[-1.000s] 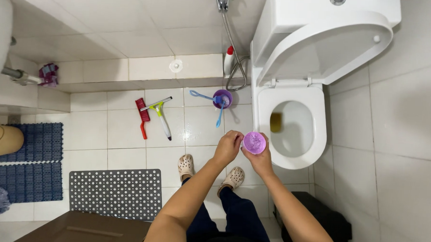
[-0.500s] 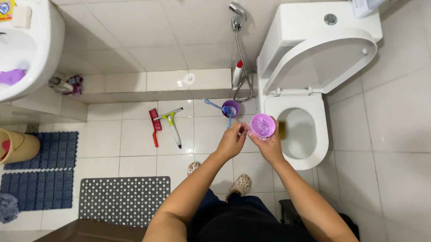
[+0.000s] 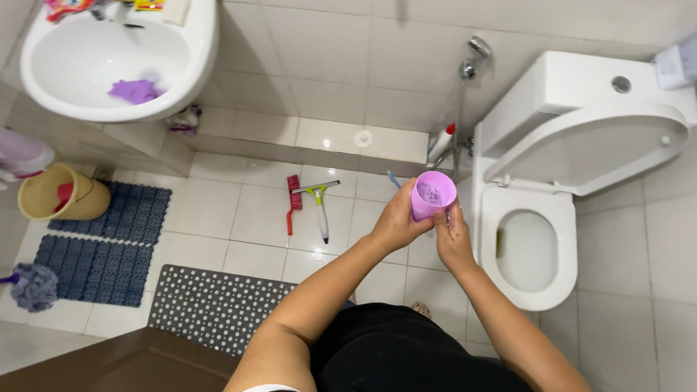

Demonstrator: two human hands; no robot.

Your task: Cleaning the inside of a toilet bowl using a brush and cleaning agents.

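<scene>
I hold a small purple plastic cup (image 3: 433, 194) in front of me, its mouth turned toward the camera. My left hand (image 3: 396, 222) wraps around its left side and underside. My right hand (image 3: 453, 240) touches it from below on the right. Just right of the hands is the white toilet (image 3: 529, 252), with its lid raised against the tank (image 3: 576, 88).
A white sink (image 3: 114, 56) with a purple cloth (image 3: 133, 91) is upper left. On the tiled floor lie a red brush (image 3: 292, 202) and a green squeegee (image 3: 321, 209). A yellow bucket (image 3: 61, 195), blue mats (image 3: 100, 241), a dotted grey mat (image 3: 213, 303) and a mop head (image 3: 33, 285) are at left.
The view has tilted up and left, bringing the sink into sight. The cup has tipped from seen from above to its mouth facing me, with my left hand closing around it.
</scene>
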